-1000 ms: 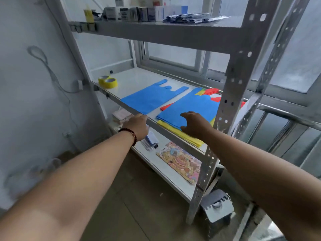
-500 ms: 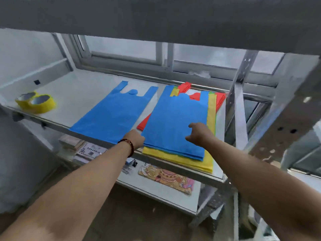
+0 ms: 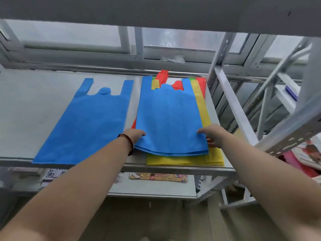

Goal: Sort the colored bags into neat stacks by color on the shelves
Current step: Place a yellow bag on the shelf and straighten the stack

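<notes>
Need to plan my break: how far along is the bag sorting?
Early. One blue bag lies sorted on the shelf. Both hands, left and right, grip the mixed pile's top blue bags. Yellow bags and red bags remain unsorted.

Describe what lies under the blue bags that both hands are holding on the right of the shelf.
Under the held blue bags, yellow bags show at the front and right, red bags at the back and left, plus a green sliver. How many lie beneath is hidden.
</notes>
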A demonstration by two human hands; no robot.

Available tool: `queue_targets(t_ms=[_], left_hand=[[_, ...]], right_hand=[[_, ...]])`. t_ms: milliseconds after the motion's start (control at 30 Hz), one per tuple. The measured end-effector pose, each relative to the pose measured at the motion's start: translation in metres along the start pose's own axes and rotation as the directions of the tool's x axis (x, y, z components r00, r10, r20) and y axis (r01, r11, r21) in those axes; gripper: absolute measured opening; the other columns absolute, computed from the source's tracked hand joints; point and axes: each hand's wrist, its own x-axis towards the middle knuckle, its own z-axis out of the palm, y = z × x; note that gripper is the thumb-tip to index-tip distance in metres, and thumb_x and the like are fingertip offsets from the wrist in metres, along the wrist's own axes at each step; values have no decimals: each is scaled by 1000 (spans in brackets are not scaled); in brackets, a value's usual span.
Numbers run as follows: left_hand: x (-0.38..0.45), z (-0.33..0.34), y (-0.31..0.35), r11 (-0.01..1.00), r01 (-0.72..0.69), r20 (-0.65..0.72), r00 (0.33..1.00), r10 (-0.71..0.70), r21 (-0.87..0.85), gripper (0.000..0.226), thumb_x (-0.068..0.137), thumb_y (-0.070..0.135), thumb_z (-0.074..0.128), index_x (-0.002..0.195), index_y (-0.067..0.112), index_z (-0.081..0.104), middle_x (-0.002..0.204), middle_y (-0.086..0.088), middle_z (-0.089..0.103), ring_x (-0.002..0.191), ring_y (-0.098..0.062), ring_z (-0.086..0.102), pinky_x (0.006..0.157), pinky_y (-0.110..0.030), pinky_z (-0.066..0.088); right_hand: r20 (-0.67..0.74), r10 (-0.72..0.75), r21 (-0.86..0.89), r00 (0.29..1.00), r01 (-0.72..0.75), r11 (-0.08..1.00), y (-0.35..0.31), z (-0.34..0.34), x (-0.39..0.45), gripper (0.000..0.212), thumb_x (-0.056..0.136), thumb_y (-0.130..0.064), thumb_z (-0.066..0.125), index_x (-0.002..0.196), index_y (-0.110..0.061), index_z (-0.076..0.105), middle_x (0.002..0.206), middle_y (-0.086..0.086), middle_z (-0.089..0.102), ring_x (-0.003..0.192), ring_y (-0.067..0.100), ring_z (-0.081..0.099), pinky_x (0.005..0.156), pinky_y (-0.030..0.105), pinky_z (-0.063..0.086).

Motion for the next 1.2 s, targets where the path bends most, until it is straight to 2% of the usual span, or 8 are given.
queue_targets(t_ms=[100,200,533,600,700,800,967,1200], left_hand=[[2,-4,0,997,62,27,998,-60,-51,23,91,20,56,108,6,50,91,-10,59,73,-23,60,51,-30,57],[3,-7,2,984,133,139,983,-116,-115,13,91,22,56,91,9,53,77,-8,64,56,-17,64,36,-18,50],[-5,-27,-7,966,230,346,921,-176,-121,11,94,10,47,86,7,56,53,-5,69,46,-11,68,35,-14,46],[-17,-38,-15,961,258,474,861,-185,-95,12,74,6,71,84,3,66,59,-8,71,50,-17,70,37,-17,49],[-13,-48,-32,954,257,577,807,-125,-152,59,36,8,90,92,0,73,83,-17,75,71,-28,74,58,-32,61],[-3,-36,-43,951,247,518,847,-118,-188,41,68,19,77,106,8,68,96,-13,75,82,-26,73,86,-37,56],[0,-10,-53,990,86,311,949,-49,-109,36,86,8,61,121,3,59,113,-15,67,84,-27,69,79,-39,57],[-10,-38,-35,992,-89,342,933,115,-91,30,88,-4,54,116,6,58,109,-11,66,86,-22,66,73,-30,60]], right_hand=[[19,-8,73,1000,7,997,-3,-1,-1,13,92,-9,53,102,-3,48,91,12,58,82,28,59,59,33,51],[50,19,156,999,-26,987,-8,-3,0,5,93,-4,50,97,-2,47,85,12,57,70,24,61,48,29,55],[412,82,268,907,-207,941,-7,-26,4,22,90,-9,44,109,-4,52,84,9,67,68,19,68,55,24,57],[483,88,225,871,-220,949,-6,-26,7,24,88,-19,51,108,-7,58,85,10,72,68,22,72,60,27,59],[501,72,207,863,-200,958,-8,-14,13,25,87,-29,58,106,-13,60,83,8,74,67,23,73,66,33,57],[443,28,249,896,-153,956,-19,-3,28,28,90,-33,54,111,-16,60,91,6,72,77,24,70,71,35,52],[337,41,199,941,-114,973,-47,4,52,42,89,-41,53,119,-13,60,112,6,68,90,24,66,72,34,52],[334,-8,81,943,-20,997,-78,2,44,15,93,-15,49,103,-9,58,69,5,72,58,18,69,49,25,57]])
